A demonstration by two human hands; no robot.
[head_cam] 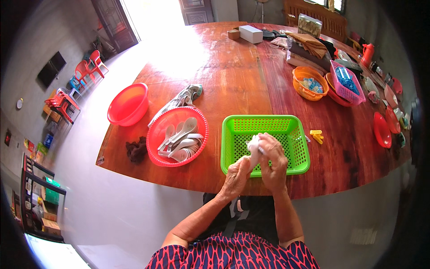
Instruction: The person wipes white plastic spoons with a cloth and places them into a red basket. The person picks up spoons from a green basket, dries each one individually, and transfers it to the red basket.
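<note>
Over the near part of a green plastic basket (262, 118), my left hand (237, 176) grips the handle of a white soup spoon (254, 156). The fingers of my right hand (273, 154) close around its bowl end, with some whitish material that I cannot make out, perhaps a cloth. The basket's latticed floor shows behind my hands. To the left, a red plastic basin (153, 156) with a beaded rim holds several white soup spoons (181, 139), piled and partly stacked.
An empty-looking red basin (127, 104), a crumpled cloth (178, 101) and a dark rag (136, 150) lie left. Yellow clips (316, 136) lie right of the green basket. Farther right are an orange basket (309, 92), a pink basket (347, 85) and a red dish (382, 130).
</note>
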